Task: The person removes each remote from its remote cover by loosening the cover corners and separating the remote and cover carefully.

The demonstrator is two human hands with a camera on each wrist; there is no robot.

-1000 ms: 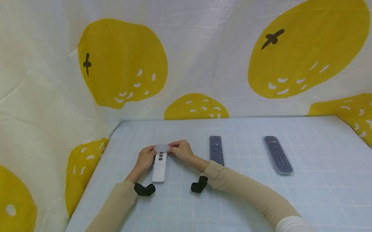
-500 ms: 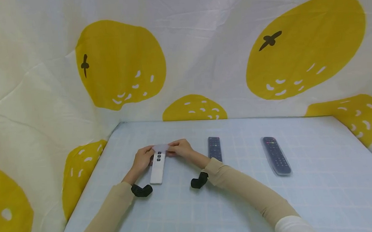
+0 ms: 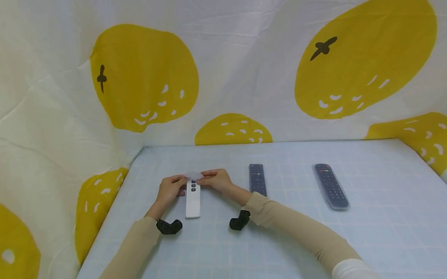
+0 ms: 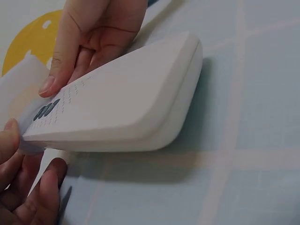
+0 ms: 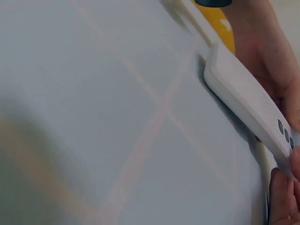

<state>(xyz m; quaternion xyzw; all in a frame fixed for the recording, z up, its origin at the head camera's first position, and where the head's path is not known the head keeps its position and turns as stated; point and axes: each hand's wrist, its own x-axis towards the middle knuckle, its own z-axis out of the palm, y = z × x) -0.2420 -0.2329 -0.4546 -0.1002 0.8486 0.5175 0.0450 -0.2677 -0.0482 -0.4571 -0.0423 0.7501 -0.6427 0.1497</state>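
A white remote control with a few dark buttons lies at the left of the table, its far end in a milky, translucent plastic sleeve. My left hand holds the left side, its thumb pinching the sleeve at the remote's corner in the left wrist view. From the right, my right hand grips the same end, its thumb on the remote's face beside the buttons at the sleeve's mouth. The near end of the remote is tilted up over the cloth in the left wrist view. Fingers beneath it are partly hidden.
A dark remote control lies right of my right hand, its lower end behind my sleeve. Farther right is another dark remote in a clear cover. A pale checked cloth covers the table; a lemon-print curtain stands behind.
The white remote has turned to point straighter toward me. The right thumb has come further onto its face, and less of the sleeve shows between the hands. The dark remotes stay put.
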